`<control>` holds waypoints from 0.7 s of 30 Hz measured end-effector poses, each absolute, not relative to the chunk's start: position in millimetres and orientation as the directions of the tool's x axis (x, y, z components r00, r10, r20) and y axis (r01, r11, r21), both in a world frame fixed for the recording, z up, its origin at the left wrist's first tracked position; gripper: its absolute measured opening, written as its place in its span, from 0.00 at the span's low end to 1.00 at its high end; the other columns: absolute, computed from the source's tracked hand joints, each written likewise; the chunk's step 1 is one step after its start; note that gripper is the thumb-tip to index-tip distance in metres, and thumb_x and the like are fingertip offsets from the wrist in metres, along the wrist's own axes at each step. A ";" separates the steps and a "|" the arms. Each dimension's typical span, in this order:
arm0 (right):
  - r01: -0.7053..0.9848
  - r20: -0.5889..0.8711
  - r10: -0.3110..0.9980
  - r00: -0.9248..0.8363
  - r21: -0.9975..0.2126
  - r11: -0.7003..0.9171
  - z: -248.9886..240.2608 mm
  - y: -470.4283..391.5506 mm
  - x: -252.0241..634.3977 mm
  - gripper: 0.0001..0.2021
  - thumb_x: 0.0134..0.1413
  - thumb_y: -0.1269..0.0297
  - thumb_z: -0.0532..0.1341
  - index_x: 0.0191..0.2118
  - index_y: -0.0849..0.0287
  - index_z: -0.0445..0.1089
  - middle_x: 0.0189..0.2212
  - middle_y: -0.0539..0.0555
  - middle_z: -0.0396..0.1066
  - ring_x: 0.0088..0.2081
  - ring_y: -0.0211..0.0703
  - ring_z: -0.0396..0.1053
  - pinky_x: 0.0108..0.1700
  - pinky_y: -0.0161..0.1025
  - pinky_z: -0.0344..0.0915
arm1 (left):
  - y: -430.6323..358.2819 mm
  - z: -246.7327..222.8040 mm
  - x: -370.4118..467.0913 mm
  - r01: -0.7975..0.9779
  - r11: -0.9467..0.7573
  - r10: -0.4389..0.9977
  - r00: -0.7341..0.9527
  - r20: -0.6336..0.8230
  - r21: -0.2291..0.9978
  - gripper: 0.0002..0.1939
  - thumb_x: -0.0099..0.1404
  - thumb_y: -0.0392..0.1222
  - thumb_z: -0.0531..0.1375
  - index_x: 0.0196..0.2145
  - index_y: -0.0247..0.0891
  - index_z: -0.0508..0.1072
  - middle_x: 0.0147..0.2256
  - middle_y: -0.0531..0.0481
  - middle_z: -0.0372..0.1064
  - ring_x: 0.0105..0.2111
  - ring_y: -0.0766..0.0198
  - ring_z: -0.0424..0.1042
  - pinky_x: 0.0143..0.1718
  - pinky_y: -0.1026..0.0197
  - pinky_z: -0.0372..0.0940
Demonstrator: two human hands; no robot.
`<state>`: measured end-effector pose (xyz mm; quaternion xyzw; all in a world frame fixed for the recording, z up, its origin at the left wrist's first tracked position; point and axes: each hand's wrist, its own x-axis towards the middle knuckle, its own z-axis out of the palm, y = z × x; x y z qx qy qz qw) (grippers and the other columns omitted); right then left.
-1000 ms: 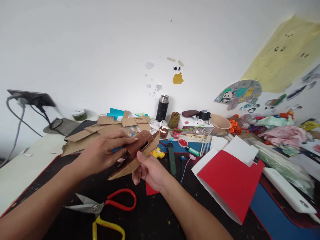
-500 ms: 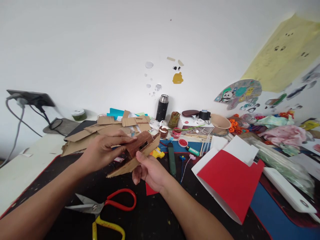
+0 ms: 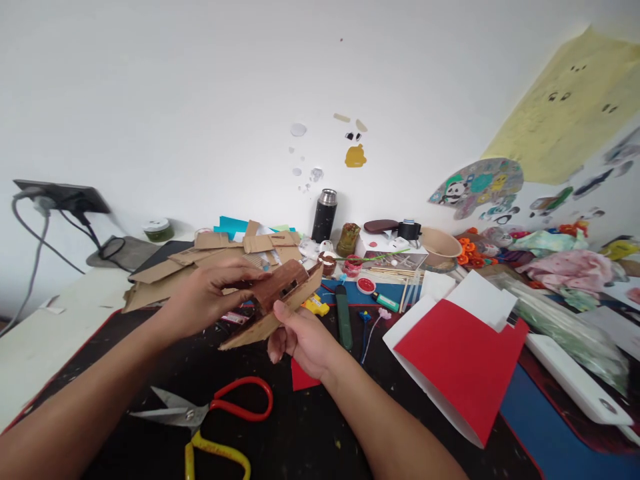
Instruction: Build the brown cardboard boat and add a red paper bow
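Note:
A small cardboard model boat (image 3: 273, 320) with a curved brown cabin (image 3: 281, 283) is held in the air above the black mat. My right hand (image 3: 303, 337) grips the hull from the near side, thumb against its wall and fingers curled beneath. My left hand (image 3: 213, 297) pinches the cabin's left end between thumb and fingers. Small dark window openings show in the cabin's side. Whether the cabin is fixed to the hull cannot be seen. Below, scissors (image 3: 193, 417) with red and yellow handles lie open on the mat.
Cardboard scraps (image 3: 187, 263) are piled at the back left. A black thermos (image 3: 325, 217) stands by the wall. Beyond my right hand lie a green utility knife (image 3: 343, 320) and a yellow glue gun (image 3: 316, 305). Folded red card (image 3: 460, 363) lies to the right, beside a white glue-stick bag (image 3: 575, 333).
The boat has shifted slightly to the right and tilted a little, with both hands still on it. Everything on the table stays where it was.

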<state>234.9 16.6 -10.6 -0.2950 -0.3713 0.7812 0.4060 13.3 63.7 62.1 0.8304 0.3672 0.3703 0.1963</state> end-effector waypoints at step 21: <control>-0.431 -0.151 0.834 -0.530 -0.800 -0.418 -7.1 11.8 232.1 0.37 0.44 0.30 0.79 0.41 0.62 0.76 0.29 0.52 0.80 0.17 0.36 0.69 0.19 0.34 0.63 | 54.1 92.5 11.5 0.487 -0.627 0.768 0.518 0.377 0.608 0.14 0.71 0.42 0.64 0.49 0.46 0.89 0.51 0.46 0.88 0.49 0.52 0.86 0.53 0.51 0.81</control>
